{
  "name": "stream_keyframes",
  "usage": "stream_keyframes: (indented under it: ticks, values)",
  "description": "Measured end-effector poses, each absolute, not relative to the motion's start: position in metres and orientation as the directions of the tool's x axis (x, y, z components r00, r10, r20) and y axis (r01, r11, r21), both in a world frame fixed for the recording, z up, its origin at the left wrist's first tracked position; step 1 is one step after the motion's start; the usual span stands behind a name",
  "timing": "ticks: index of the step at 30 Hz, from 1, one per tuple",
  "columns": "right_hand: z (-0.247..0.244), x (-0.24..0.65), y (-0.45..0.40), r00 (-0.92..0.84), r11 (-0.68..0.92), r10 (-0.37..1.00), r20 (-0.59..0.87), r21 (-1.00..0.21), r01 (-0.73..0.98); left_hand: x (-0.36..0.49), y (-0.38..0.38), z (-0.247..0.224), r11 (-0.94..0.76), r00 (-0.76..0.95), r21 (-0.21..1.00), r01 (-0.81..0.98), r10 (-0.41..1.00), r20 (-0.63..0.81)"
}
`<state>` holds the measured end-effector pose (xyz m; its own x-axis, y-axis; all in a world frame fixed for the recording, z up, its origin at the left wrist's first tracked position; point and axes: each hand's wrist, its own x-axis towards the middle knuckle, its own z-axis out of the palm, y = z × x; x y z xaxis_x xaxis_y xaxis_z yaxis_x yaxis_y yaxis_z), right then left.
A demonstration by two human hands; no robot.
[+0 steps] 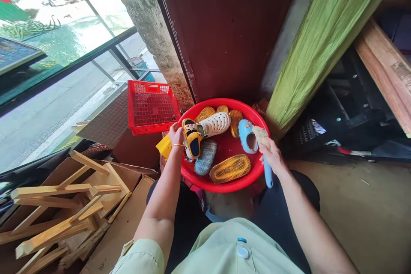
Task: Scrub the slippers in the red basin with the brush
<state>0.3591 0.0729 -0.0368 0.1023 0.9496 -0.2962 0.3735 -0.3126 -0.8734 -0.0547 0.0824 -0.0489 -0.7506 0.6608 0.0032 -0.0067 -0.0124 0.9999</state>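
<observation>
My left hand (176, 135) is closed on a yellow and dark-blue slipper (194, 138), held at the left rim of a round red basin (224, 188). In my right hand (272, 157) is a scrub brush (268, 174) with a blue handle, its pale bristles up by a light-blue clog (244, 128) at the basin's right side; I cannot tell whether they touch. Beside the slipper lies a white clog (216, 124) with holes. Lower in the basin are a grey-blue shoe sole (205, 158) and a yellow-brown sole (230, 168). Several more yellow-brown soles (236, 122) line the back.
A red plastic crate (153, 105) stands left of the basin. Wooden stools (70, 190) are piled on cardboard at the lower left. Behind the basin is a dark red door (227, 30), with a green curtain (308, 47) to its right. Bare floor (353, 205) lies at the right.
</observation>
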Motion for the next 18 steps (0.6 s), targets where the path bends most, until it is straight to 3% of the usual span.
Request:
stream_keyframes:
  ticks: [4,7,10,12,14,16,18]
  values:
    - [-0.040,0.352,0.068,0.070,-0.358,0.931,-0.360,-0.855,0.376,-0.042,0.081,-0.050,0.109,-0.713,0.985,0.137,0.701,0.022]
    - [-0.042,0.354,0.066,-0.025,-0.373,0.913,-0.408,-0.858,0.354,-0.024,0.073,-0.042,0.122,-0.678,0.911,0.394,0.708,0.199]
    - [-0.045,0.359,0.066,0.010,-0.355,0.927,-0.374,-0.871,0.339,0.003,0.060,-0.035,0.002,-0.561,0.834,0.551,0.741,0.369]
    - [-0.045,0.360,0.066,0.079,-0.321,0.947,-0.313,-0.888,0.329,0.027,0.049,-0.037,-0.117,-0.352,0.852,0.510,0.876,0.330]
    - [-0.043,0.360,0.066,0.103,-0.293,0.956,-0.274,-0.901,0.320,0.054,0.035,-0.048,-0.131,-0.077,0.909,0.395,0.982,0.175]
    - [-0.039,0.359,0.064,0.075,-0.283,0.959,-0.274,-0.904,0.320,0.078,0.021,-0.068,-0.112,0.153,0.933,0.341,0.986,0.062]
    - [-0.036,0.357,0.062,0.043,-0.279,0.959,-0.281,-0.901,0.331,0.096,0.008,-0.092,-0.134,0.224,0.940,0.314,0.972,0.064]
